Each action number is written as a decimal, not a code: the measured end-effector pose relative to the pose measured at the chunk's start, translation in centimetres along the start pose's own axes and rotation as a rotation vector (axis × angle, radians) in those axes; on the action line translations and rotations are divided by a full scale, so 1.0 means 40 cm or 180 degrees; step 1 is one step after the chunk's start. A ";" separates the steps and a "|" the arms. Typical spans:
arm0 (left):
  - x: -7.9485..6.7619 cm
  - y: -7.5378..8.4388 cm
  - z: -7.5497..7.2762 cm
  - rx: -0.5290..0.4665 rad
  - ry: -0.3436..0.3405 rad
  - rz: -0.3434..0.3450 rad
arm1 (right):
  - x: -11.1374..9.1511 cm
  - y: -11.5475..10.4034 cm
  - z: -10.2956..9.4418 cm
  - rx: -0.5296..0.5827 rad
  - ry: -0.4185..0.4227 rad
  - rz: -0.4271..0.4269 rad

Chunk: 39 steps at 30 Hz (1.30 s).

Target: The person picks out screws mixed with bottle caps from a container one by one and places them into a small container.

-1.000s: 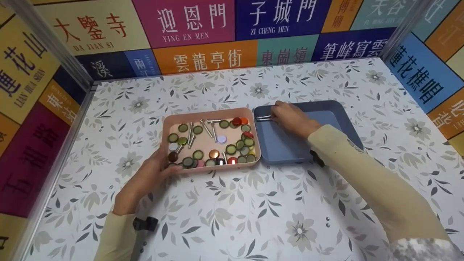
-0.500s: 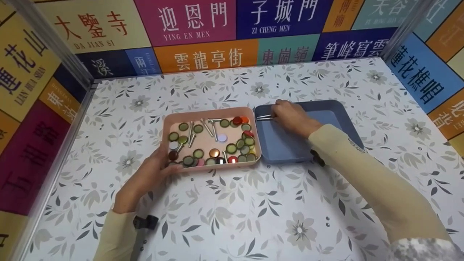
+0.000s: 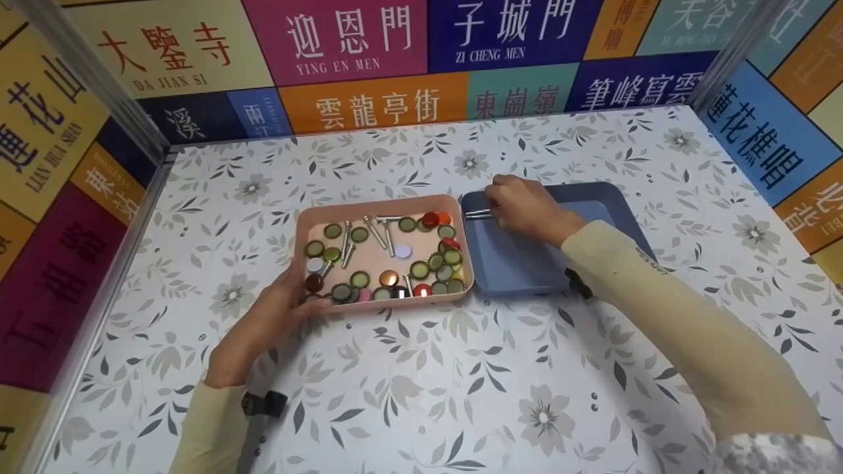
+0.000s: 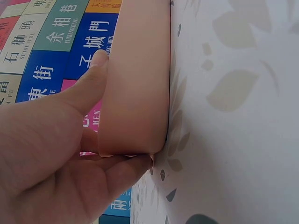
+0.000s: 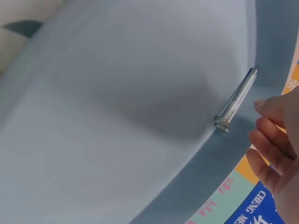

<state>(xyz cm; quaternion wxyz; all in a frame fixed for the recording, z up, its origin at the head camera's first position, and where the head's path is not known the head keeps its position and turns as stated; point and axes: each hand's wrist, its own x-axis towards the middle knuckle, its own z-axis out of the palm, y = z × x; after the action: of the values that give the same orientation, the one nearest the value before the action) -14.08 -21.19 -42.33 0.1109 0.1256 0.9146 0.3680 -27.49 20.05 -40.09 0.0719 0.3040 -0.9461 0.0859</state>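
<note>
My left hand (image 3: 273, 313) holds the near left corner of a pink tray (image 3: 395, 208), with its thumb at the front wall and its fingers along the side. Green-backed and coloured bottle caps (image 3: 419, 270) lie in that tray among several silver bolts (image 3: 348, 256). A blue-grey tray (image 3: 520, 266) stands right of it. In the blue-grey tray's far left corner, bolts (image 5: 237, 99) lie close together along the wall. My right hand (image 5: 280, 144) hovers over the far rim near them, fingers loosely bent and apart from the bolts, with nothing between them.
Both trays stand side by side on a table (image 3: 421, 395) covered in leaf-patterned white. Coloured panels with Chinese lettering (image 3: 352, 39) wall off the back and both sides. A dark wrist strap (image 3: 265, 403) sits on the left forearm.
My right hand has come away from the bolts, shifting slightly up and left. The left hand and both trays stay where they were.
</note>
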 end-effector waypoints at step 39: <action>-0.003 -0.001 0.000 0.0010 -0.0069 -0.0218 | 0.018 -0.161 0.005 0.0345 0.0135 -0.1033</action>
<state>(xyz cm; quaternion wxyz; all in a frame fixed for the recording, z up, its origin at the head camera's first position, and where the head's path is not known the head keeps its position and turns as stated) -13.97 -21.26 -42.33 0.1331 0.0983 0.9177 0.3611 -24.29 14.45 -39.38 0.0882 0.4543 -0.8768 0.1305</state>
